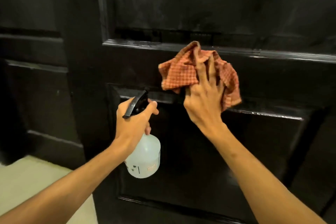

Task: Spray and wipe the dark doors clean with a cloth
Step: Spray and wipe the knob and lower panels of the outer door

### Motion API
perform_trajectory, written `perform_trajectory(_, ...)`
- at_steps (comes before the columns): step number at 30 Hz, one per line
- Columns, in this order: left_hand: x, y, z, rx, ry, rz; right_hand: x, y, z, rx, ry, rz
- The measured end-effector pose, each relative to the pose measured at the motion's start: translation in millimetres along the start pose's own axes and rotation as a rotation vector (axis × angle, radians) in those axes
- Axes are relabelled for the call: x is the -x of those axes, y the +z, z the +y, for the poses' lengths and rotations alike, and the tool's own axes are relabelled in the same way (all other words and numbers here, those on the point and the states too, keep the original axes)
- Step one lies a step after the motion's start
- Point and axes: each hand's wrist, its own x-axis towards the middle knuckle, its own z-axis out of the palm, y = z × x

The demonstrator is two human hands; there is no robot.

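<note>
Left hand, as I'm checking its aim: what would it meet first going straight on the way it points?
Probably the dark door, near the lower panel's moulding, left of the cloth. The left hand grips the spray bottle; depth is unclear.

Head view: from above and behind the left hand (133,122) and right hand (203,103).
Facing: forward and down, near the door (263,78) beyond them.
</note>
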Motion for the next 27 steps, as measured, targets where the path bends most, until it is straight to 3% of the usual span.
perform_trajectory(3,-4.1,-32.3,1.4,-0.035,0.028,0.060,-4.5,11.3,-26.2,0.050,-0.008,-0.001)
perform_trajectory(7,-7.3,-61.7,1.1,-0.073,0.035,0.142,-15.6,42.8,-83.8,0.045,-0.284,-0.107)
perform_trajectory(11,-9.7,-93.4,1.6,-0.093,0.034,0.217,-15.4,59.3,-102.6,-0.044,-0.346,-0.052)
perform_trajectory(19,-3.5,-140.8,0.4,-0.127,-0.009,0.348,-35.1,82.8,-191.0,0.007,-0.697,-0.475)
perform_trajectory(27,-9.4,-188.6,-11.4,-0.236,0.006,0.399,-18.9,97.0,-182.4,-0.017,-0.578,-0.277)
